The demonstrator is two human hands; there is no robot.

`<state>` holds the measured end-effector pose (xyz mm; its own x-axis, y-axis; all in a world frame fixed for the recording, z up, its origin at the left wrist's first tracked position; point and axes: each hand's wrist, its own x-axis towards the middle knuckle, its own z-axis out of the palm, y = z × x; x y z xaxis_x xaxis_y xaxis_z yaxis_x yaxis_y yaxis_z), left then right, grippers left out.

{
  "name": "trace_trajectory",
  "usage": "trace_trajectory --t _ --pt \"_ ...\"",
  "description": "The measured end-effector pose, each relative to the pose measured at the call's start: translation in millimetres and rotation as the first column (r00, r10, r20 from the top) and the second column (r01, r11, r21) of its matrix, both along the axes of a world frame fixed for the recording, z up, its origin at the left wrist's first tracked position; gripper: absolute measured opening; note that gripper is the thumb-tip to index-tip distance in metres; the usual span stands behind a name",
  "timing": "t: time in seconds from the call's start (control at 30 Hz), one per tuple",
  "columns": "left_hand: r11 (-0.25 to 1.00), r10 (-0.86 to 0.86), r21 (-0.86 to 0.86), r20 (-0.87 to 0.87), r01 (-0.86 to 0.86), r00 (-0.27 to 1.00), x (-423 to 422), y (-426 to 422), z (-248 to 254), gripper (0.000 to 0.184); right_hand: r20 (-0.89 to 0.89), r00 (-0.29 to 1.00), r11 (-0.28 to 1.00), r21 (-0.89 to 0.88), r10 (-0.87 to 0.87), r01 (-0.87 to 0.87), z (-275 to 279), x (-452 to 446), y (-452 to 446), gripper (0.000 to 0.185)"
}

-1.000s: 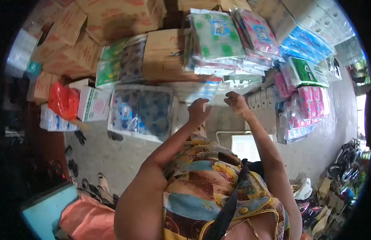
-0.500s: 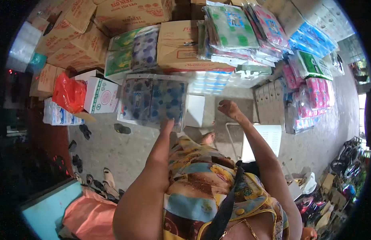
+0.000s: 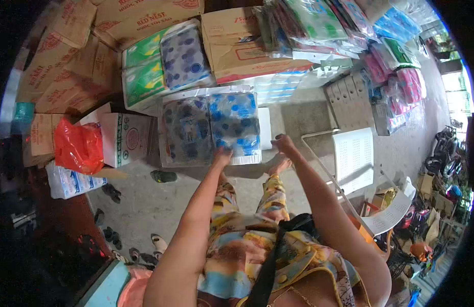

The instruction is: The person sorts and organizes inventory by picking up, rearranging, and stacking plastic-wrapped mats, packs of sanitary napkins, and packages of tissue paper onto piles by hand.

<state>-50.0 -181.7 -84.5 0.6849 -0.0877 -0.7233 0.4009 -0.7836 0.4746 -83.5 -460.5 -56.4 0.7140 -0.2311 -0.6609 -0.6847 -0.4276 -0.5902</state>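
Note:
A wide, clear-wrapped packet with blue and dark polka dots (image 3: 236, 120) lies in front of me, in two side-by-side halves. My left hand (image 3: 223, 155) is at its front edge, fingers closed over the edge of the plastic. To the right, my right hand (image 3: 284, 145) has its fingers curled together, just beside a white flat piece (image 3: 265, 125) that shows past the packet's right side. Whatever those fingers may hold is too small to make out.
Red Nest cartons (image 3: 150, 20) are stacked behind, with more dotted packets (image 3: 185, 56) leaning there. A white metal chair (image 3: 353, 158) stands on the right. At left are a red plastic bag (image 3: 78, 146), a white carton (image 3: 128, 138) and several shoes (image 3: 164, 176) on the floor.
My view has shifted and tilted. The right hand has come down beside the white piece. My left hand remains at the packet's front edge, and the packet's right half looks brighter.

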Motion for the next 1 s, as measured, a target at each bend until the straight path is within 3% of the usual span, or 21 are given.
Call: trace_trajectory --t 0.07,0.17,0.23,0.3,0.33,0.47,0.53,0.57,0.6,0.63,0.67,0.7,0.73,0.77,0.8,0.83,0.87,0.9,0.93,1.0 --pt "0.999 -0.035 -0.038 0.111 0.039 0.993 7.9 12.6 -11.9 0.070 0.022 0.999 0.977 -0.212 0.025 -0.020 -23.8 -4.9 28.2 0.062" --pt "0.997 0.039 -0.069 0.154 -0.029 0.987 12.6 16.3 -31.2 0.073 0.065 0.989 0.959 -0.244 -0.131 0.143 -29.2 -5.6 69.2 0.065" --pt "1.000 0.003 -0.028 0.215 0.003 0.977 11.4 13.1 -20.7 0.075 0.086 0.987 0.947 -0.282 -0.135 0.154 -29.7 -7.4 88.9 0.062" --pt "1.000 -0.024 0.002 0.281 0.025 0.959 9.1 5.9 -17.9 0.078 -0.018 0.954 0.954 0.035 -0.298 0.299 -43.9 -5.5 94.6 0.054" --pt "0.999 -0.037 0.007 0.288 0.037 0.957 4.9 4.9 -22.7 0.080 0.006 0.934 0.929 0.104 -0.357 0.354 -46.4 -6.2 100.2 0.048" --pt "0.993 -0.113 0.014 0.275 0.113 0.955 6.9 4.8 -18.8 0.083 0.120 0.889 0.896 0.015 -0.443 0.444 -39.9 -4.4 115.7 0.049" --pt "0.994 -0.113 0.032 0.247 0.109 0.962 8.4 5.6 -21.9 0.083 0.129 0.838 0.847 0.054 -0.531 0.529 -31.9 -1.9 112.6 0.054" --pt "0.990 -0.139 -0.001 0.249 0.143 0.959 10.0 7.1 -24.5 0.081 0.057 0.832 0.826 0.179 -0.551 0.535 -25.6 -1.4 106.1 0.054" --pt "0.983 -0.164 -0.034 0.252 0.178 0.954 11.3 8.4 -27.2 0.079 0.057 0.835 0.829 0.179 -0.547 0.530 -29.1 -3.9 96.5 0.054" --pt "0.984 -0.159 -0.035 0.254 0.173 0.954 11.7 9.7 -27.8 0.079 -0.048 0.835 0.717 0.488 -0.548 0.498 -34.8 -6.0 86.4 0.052" --pt "0.977 -0.120 -0.137 0.267 0.161 0.956 11.5 10.7 -28.2 0.073 -0.149 0.845 0.512 0.737 -0.513 0.441 -41.6 -7.5 80.5 0.051" --pt "0.960 -0.081 -0.238 0.276 0.149 0.958 10.8 11.7 -28.8 0.068 -0.201 0.866 0.490 0.756 -0.457 0.434 -7.4 0.2 80.2 0.042" --pt "0.960 -0.078 -0.238 0.276 0.146 0.958 11.4 13.3 -22.8 0.068 -0.200 0.868 0.491 0.756 -0.455 0.432 -26.7 -6.6 66.3 0.042" --pt "0.921 -0.015 -0.382 0.175 0.082 0.984 13.1 15.1 -11.3 0.062 0.218 0.965 0.803 0.596 -0.147 -0.012 -70.3 -22.2 37.6 0.035" --pt "0.860 0.034 -0.510 0.066 0.004 0.997 14.4 17.3 -4.0 0.056 -0.013 0.963 0.658 0.728 -0.269 0.194 -61.1 -22.1 35.4 0.029" --pt "0.860 0.038 -0.510 0.069 0.003 0.997 11.7 20.6 -10.5 0.056 -0.259 0.890 0.478 0.768 -0.375 0.425 -48.7 -20.9 34.4 0.023" --pt "0.844 0.128 -0.534 0.107 -0.052 0.986 8.0 24.5 -16.6 0.049 -0.254 0.893 0.481 0.770 -0.371 0.419 -33.9 -23.1 32.3 0.023" --pt "0.822 0.221 -0.559 0.144 -0.105 0.965 7.4 27.8 -21.1 0.042 -0.054 0.948 0.650 0.715 -0.313 0.256 -21.9 -26.6 29.0 0.023" --pt "0.822 0.230 -0.559 0.149 -0.110 0.962 12.3 33.3 -8.4 0.042 0.016 0.968 0.697 0.697 -0.250 0.168 5.1 -20.8 33.4 0.024" --pt "0.872 0.424 -0.344 0.173 -0.349 0.889 24.7 53.2 29.3 0.034 0.155 0.980 0.771 0.637 -0.123 -0.004 74.8 -3.3 49.4 0.025"
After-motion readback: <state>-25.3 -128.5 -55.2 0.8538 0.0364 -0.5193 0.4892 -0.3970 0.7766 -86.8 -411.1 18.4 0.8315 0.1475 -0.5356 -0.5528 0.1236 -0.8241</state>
